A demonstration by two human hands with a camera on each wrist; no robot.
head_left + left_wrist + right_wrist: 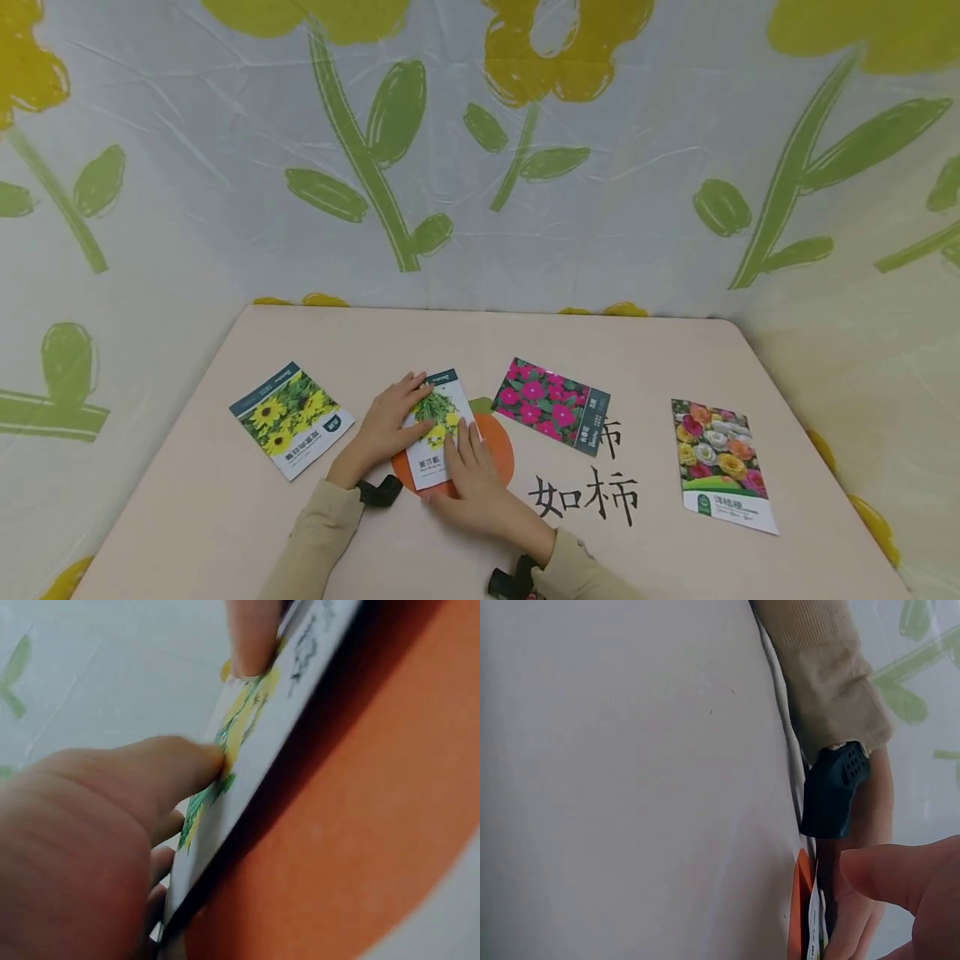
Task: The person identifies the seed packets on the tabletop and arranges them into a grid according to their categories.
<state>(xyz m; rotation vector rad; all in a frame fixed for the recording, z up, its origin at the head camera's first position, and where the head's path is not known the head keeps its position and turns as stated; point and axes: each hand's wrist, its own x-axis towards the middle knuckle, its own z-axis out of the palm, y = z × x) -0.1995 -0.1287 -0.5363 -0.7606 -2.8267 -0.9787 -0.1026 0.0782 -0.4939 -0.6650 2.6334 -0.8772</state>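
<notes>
On the tbl (675,358), the dandelion pkt (442,408) is over the fruit pic (497,450), L hand (392,422) on its L, R hand (478,492) on its R. The sunflower pkt (292,421) is far L; the periwinkle pkt (551,406) is R, partly on the writing (600,497), & the mixed-flower pkt (723,464) far R. Cloth (600,242) is behind.

The head camera looks forward and down over the worktop (420,337), left hand (392,427) at 7 o'clock, right hand (480,493) at 6. The left wrist camera peers closely along the yellow-flowered packet (259,739), which the head view shares; the right faces low across the worktop, left sleeve (829,694) at 1 o'clock.
</notes>
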